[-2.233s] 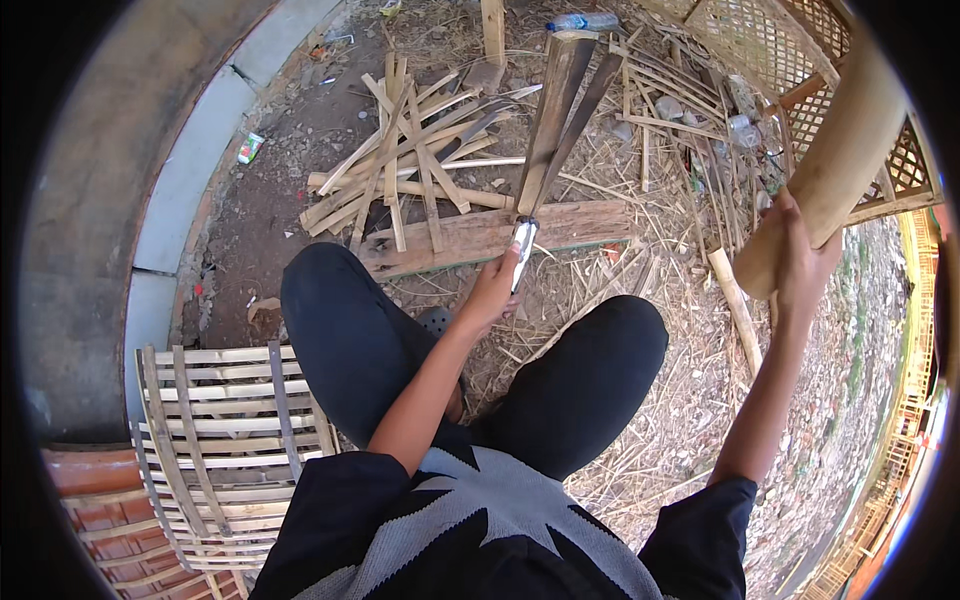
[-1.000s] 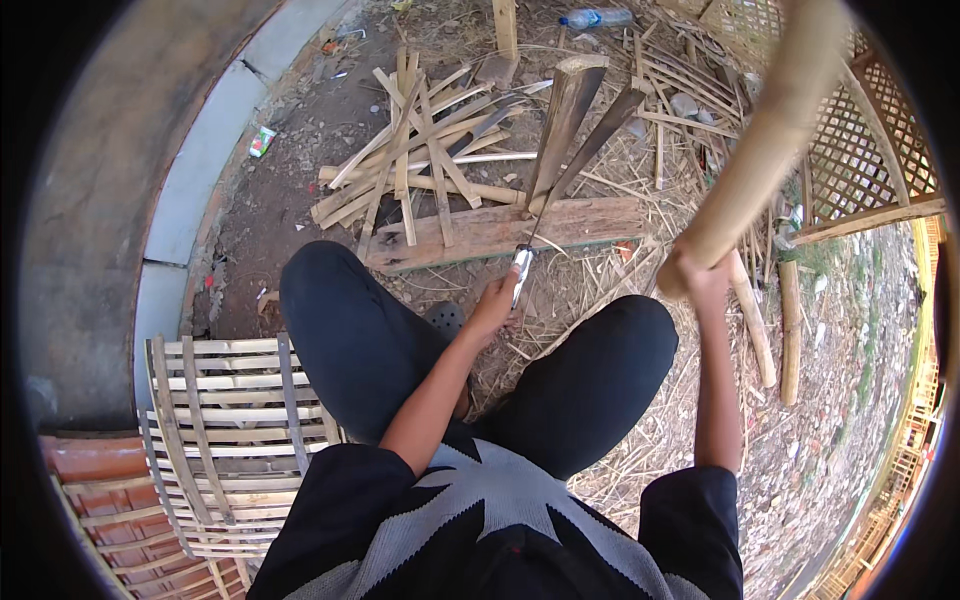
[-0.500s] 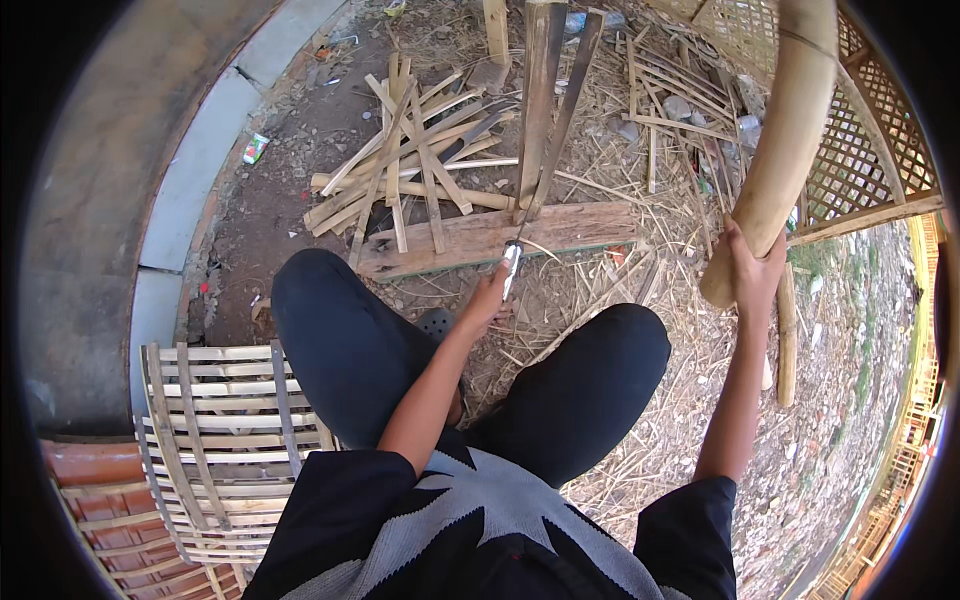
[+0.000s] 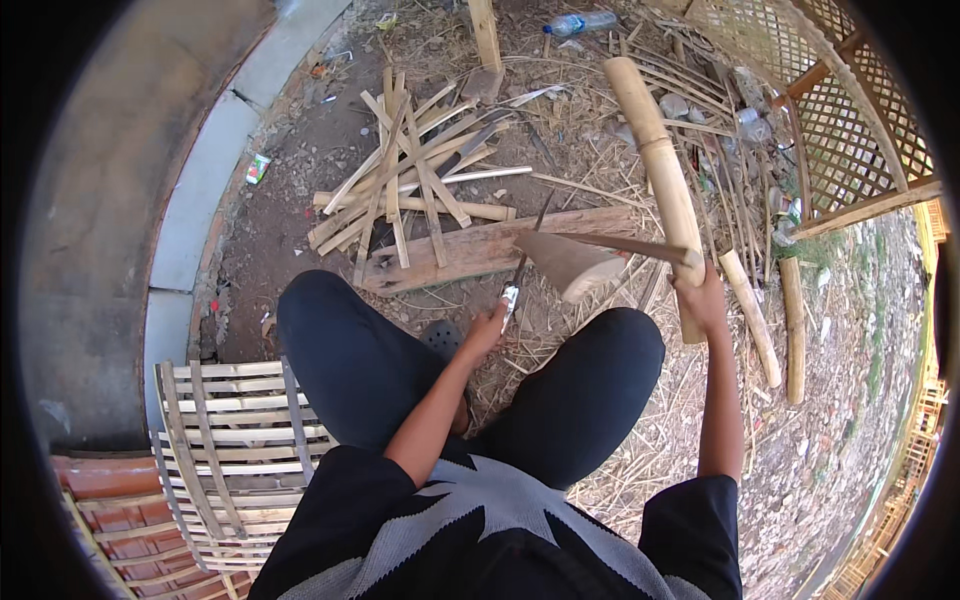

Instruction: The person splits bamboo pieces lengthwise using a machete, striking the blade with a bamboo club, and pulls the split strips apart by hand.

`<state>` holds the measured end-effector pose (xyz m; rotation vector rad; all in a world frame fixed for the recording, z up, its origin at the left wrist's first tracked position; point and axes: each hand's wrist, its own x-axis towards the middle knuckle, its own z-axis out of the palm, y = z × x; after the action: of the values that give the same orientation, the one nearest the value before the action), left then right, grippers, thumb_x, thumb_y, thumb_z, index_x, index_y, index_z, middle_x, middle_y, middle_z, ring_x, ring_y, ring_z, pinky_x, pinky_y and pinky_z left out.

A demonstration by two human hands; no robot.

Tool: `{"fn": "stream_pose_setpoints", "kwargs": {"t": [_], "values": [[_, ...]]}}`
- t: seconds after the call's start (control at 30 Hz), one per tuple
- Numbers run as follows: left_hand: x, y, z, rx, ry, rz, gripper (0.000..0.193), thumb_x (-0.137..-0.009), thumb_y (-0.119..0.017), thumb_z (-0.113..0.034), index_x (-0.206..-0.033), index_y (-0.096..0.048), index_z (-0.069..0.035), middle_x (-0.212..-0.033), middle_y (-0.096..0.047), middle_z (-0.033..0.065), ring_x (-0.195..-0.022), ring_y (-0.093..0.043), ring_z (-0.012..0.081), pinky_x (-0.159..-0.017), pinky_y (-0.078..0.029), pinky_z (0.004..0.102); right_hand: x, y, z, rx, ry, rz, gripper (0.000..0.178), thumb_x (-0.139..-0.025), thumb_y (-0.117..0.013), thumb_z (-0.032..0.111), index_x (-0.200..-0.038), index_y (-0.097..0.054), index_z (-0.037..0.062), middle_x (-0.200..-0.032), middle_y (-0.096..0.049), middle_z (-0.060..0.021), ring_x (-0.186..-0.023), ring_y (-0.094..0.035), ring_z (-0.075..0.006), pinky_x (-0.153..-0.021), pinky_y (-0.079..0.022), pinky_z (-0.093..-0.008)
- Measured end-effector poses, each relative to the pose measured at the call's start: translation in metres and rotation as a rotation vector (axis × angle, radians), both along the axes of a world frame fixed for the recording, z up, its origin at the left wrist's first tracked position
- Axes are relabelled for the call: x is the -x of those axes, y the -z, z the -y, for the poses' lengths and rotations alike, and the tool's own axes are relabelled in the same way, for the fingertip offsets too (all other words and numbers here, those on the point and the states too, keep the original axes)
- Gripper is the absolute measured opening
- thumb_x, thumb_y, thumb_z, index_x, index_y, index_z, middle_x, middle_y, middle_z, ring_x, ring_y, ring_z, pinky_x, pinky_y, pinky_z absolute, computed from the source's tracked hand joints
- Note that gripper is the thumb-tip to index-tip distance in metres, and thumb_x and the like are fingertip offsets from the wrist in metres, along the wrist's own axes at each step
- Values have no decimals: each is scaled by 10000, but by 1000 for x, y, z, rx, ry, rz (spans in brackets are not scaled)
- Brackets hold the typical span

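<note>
My left hand [image 4: 487,332] is closed round the white handle of a long knife [image 4: 522,262], whose dark, narrow blade points up and away over the wooden plank [image 4: 420,262] on the ground. My right hand [image 4: 703,298] grips a thick bamboo pole [image 4: 660,165] near its lower end; the pole leans away to the left. Between the hands, a broad split bamboo piece [image 4: 568,262] tilts to the right beside the blade. A narrower split strip [image 4: 640,246] lies across in front of the pole. Whether these two pieces touch the ground cannot be seen.
A heap of split bamboo strips [image 4: 400,165] lies beyond the plank. At left, a slatted bamboo panel [image 4: 235,420] stands near a pale kerb [image 4: 200,190]. Two short bamboo lengths [image 4: 793,330] lie at right, below a lattice panel [image 4: 850,130]. A plastic bottle [image 4: 580,22] lies far off.
The bamboo pole has come down and left from its raised position. Two upright split pieces over the plank have come apart from the knife and toppled right. The blade now shows bare.
</note>
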<state>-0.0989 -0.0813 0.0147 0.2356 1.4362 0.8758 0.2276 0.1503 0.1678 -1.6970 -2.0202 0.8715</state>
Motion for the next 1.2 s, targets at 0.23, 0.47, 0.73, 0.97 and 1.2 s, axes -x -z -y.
{"fn": "stream_pose_setpoints", "kwargs": {"t": [0.23,0.47,0.73,0.97,1.2], "values": [[-20,-79,32,18,-3,-33,562,-957,-474,-644,-775,-490,-112,-557,-418,-15,-425,-395,116,-402,-274,299,-46,-23,80,178,319,-215,630,-757,-792,361,-1173,-604,-73,-967,-702,-159,-887,-674,-233,-792,-533,-364],[-17,-83,73,56,13,-23,530,-954,-469,-664,-806,-452,-155,-585,-370,-49,-452,-341,82,-414,-230,274,-41,-3,221,240,572,-56,543,-854,-683,272,-1244,-586,-93,-1081,-691,-251,-988,-679,-356,-850,-519,-430],[-25,-83,86,-6,12,73,606,-917,-457,-723,-791,-447,-130,-564,-427,-2,-411,-371,118,-403,-260,296,28,-202,302,-688,520,-468,695,-896,-692,393,-1428,-448,17,-1489,-405,-196,-1430,-292,-398,-1183,-196,-493],[-27,-81,96,-3,-38,-6,602,-918,-453,-728,-842,-469,-131,-552,-416,-8,-404,-351,118,-405,-259,294,157,-240,306,-640,-193,-181,897,-709,-845,446,-1429,-447,89,-1519,-350,-172,-1461,-187,-425,-1160,-161,-571],[-12,-92,94,-61,39,132,582,-935,-461,-693,-821,-462,-122,-548,-411,-1,-411,-358,118,-400,-266,302,211,-203,273,-622,-225,-363,696,-746,-847,251,-1331,-528,51,-1336,-552,-167,-1284,-495,-359,-1058,-393,-444]]}}
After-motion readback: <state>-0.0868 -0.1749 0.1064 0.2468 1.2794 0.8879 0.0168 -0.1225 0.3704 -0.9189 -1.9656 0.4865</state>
